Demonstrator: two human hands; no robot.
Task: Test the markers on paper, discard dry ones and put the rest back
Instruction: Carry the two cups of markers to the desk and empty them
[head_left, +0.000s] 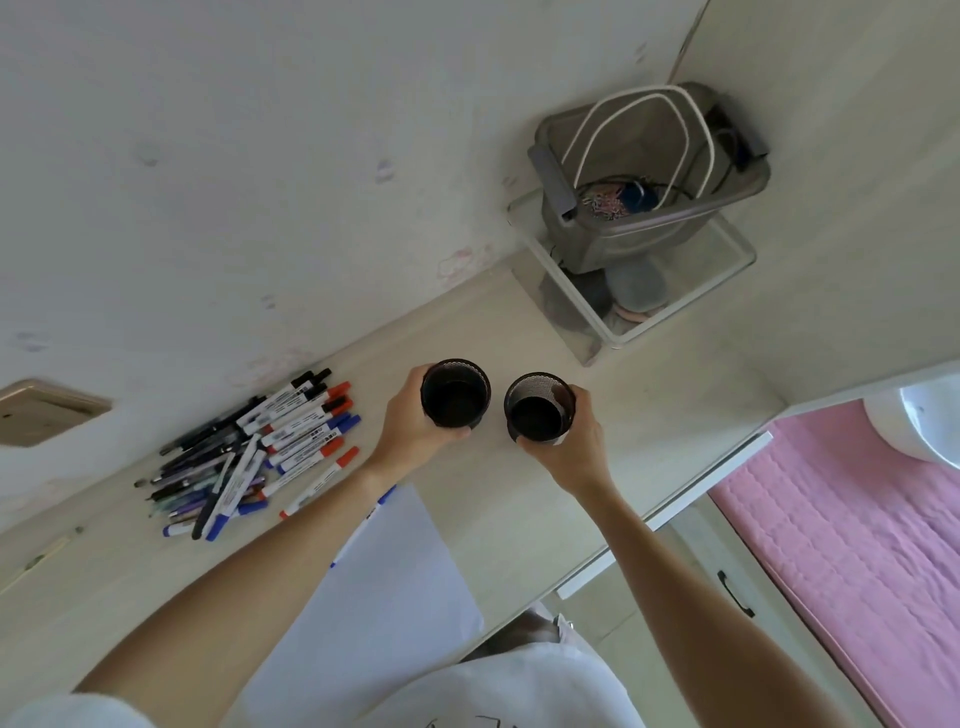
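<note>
Nearest to me, my white shirt (519, 686) fills the bottom edge, and both my bare forearms reach out over the pale tabletop (519, 499). A sheet of white paper (384, 597) lies on the tabletop between my arms, partly under my left forearm, with a blue-capped marker (387, 494) lying at its far edge.

Farther out, my left hand (410, 426) curls its fingers and thumb around a black mesh cup (456, 394), gripping it from its left side. My right hand (569, 441) grips a second black mesh cup (540, 411) the same way from its right side. Both cups stand upright, just beside each other without touching, and I see only dark inside them.

To the left of my left hand, a pile of markers and pens (260, 447) lies on the tabletop, white barrels with red, blue and black caps mixed with darker pens, all pointing roughly the same way. They are well apart from the cups.

Off to the right, beyond the tabletop's edge, a pink quilted bed (857, 545) shows, with a dark drawer handle (735, 595) near it.

At the far right corner of the tabletop a white wire rack (613, 338) carries a grey mesh basket (623, 244) holding white cord, dark cables and small coloured bits. A marked white wall (260, 156) rises behind everything.
</note>
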